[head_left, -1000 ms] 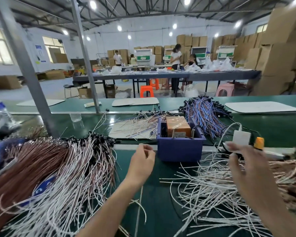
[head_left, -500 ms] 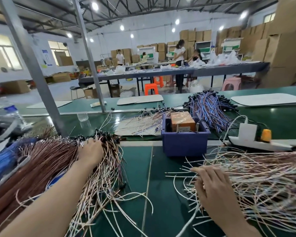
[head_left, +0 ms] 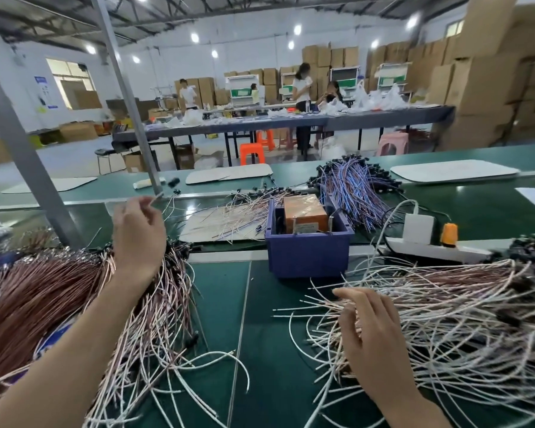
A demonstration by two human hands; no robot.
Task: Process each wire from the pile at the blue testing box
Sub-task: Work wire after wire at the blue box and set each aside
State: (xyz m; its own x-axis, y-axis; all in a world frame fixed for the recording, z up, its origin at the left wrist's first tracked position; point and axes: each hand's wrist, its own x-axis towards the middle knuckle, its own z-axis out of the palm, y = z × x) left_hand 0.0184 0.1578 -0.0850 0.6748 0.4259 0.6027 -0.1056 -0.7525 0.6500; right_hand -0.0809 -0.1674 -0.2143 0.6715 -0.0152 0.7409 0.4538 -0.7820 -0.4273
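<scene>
Inside blue testing box (head_left: 308,257), orange unit (head_left: 305,213).

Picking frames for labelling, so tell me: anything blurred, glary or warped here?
Head view: left hand smeared at the fingertips, so whether it holds anything is unclear; head view: right hand and blue testing box fairly sharp; head view: lamp glare on the green bench, grey post leaning from the wide lens.

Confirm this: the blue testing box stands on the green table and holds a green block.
The head view shows the block inside the blue testing box is orange, not green. The box does stand on the green table.
</scene>
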